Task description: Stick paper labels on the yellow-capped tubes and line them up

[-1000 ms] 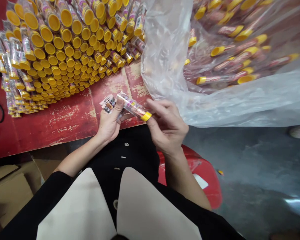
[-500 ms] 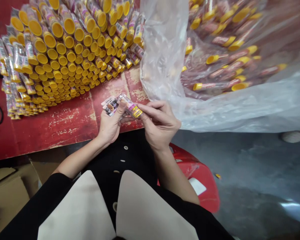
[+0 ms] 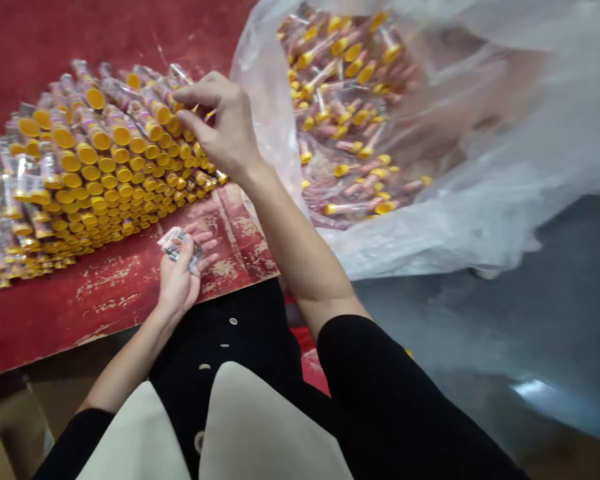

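Observation:
My left hand [image 3: 180, 273], palm up over the table's front edge, pins a small bunch of printed labels [image 3: 172, 241] under its thumb, its other fingers spread. My right hand [image 3: 225, 123] is stretched out to the top right of a large stack of clear tubes with yellow caps [image 3: 105, 160]. Its thumb and forefinger are around the yellow cap end of one tube [image 3: 176, 104] on top; blur hides the exact contact. The stacked tubes lie with most of their caps facing me, and printed wraps show through the upper ones.
A big clear plastic bag [image 3: 380, 247] on the right holds many loose yellow-capped tubes [image 3: 350, 147]. Both rest on a worn red table [image 3: 115, 287]. Below are cardboard [image 3: 60, 407] at left, a red stool [image 3: 314, 370] and the grey floor [image 3: 455, 320].
My right hand has moved from beside my left hand up and left to the stack; the tube both hands held is gone from my left hand, which keeps the labels. The view has shifted.

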Motion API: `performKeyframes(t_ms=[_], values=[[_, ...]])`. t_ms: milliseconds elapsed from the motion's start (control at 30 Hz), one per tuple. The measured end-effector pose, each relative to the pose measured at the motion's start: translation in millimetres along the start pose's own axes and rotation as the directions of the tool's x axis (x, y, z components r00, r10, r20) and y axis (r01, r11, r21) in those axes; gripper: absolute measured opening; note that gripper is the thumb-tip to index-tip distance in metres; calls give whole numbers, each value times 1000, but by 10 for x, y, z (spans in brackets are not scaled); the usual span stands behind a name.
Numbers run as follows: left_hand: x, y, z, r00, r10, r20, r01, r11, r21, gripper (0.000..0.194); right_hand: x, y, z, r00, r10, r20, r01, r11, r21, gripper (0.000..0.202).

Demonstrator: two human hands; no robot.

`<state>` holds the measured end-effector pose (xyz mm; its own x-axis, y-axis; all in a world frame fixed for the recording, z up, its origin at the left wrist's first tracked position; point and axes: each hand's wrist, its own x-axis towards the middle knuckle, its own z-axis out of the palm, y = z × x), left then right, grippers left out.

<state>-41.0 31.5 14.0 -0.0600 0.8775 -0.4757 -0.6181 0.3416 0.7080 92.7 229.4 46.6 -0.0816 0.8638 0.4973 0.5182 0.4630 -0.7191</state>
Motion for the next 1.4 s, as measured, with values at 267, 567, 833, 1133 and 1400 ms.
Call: performKeyframes(t_ms=[267, 567, 833, 1133, 1400], values=[[20, -122, 141, 982, -188, -17, 188, 982, 10, 9, -920, 1329, -1560, 888, 447, -109, -453, 807, -379, 48], [-77, -211, 329, 970, -238, -53, 227, 960, -164, 19, -1735, 201, -1022, 930, 365, -36, -324, 864, 386, 26], [-141, -345, 289, 992, -101, -81, 91, 989, -113, 17, -2126, -369, -223, 882, 471, 34, -413, 736, 537, 27], [-151, -323, 292, 979, -40, -198, 24, 996, -82, 24, -2185, -437, -254, 882, 470, 32, -416, 745, 522, 38], [-197, -286, 285, 965, -219, -143, 196, 968, -157, 22, -2270, -564, -539, 927, 338, -162, -222, 843, 490, 41]])
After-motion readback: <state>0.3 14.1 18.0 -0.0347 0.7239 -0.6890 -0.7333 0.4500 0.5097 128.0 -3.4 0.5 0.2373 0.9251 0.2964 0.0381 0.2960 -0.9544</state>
